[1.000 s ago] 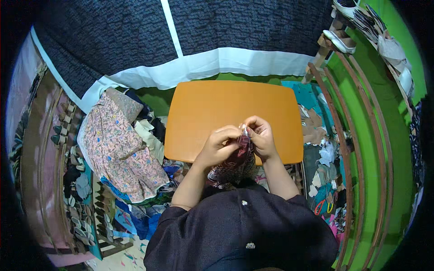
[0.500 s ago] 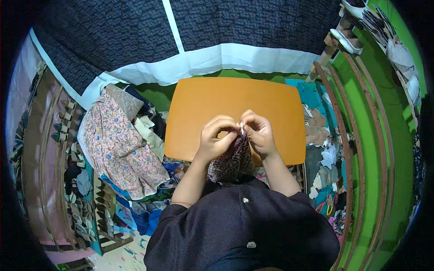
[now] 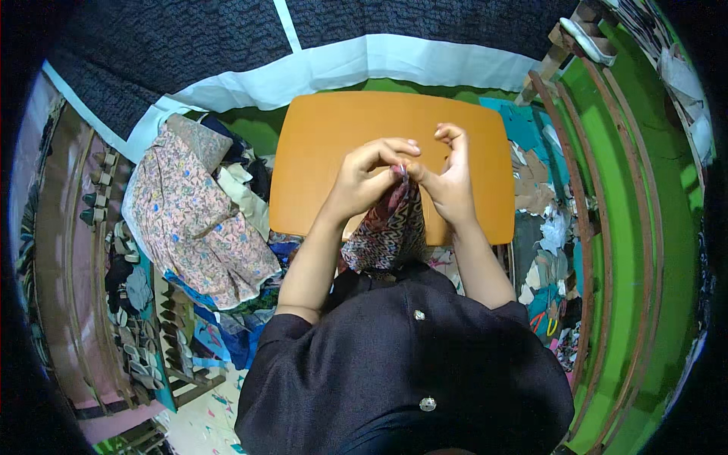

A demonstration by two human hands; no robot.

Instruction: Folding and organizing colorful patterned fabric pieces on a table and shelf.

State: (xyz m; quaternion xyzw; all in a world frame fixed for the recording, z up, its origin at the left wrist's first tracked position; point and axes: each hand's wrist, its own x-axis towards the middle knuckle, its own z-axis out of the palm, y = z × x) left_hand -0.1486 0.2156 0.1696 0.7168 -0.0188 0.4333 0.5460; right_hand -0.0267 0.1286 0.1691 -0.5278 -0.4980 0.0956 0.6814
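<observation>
Item: patterned cloth (image 3: pixel 394 227), maroon and dark with a pale zigzag print. I find it gathered to a peak between the hands, over the near edge of the orange table (image 3: pixel 341 121), its lower part hanging between that edge and the wearer's dark top (image 3: pixel 356 364).

Left hand (image 3: pixel 370 178): thumb and fingertips clamped on the cloth's peak.

Right hand (image 3: pixel 453 182): thumb tip at the same peak, fingers bent and lifted apart from the thumb. Whether the thumb presses on the cloth, I cannot tell from here.

Beside the table's left edge: floral fabric (image 3: pixel 193 220), pink, heaped; cream fabric (image 3: pixel 244 199), nearest the edge.

Beyond the far edge: dark curtain (image 3: pixel 425 19) with a white lower band (image 3: pixel 326 64).

Off the right edge: brown scraps (image 3: pixel 532 183); further back toward the wearer, red and yellow loop handles (image 3: pixel 552 318); past these, wooden rails (image 3: pixel 580 220).

Beyond the far right corner: one white shoe (image 3: pixel 588 39), on the rack's end.
</observation>
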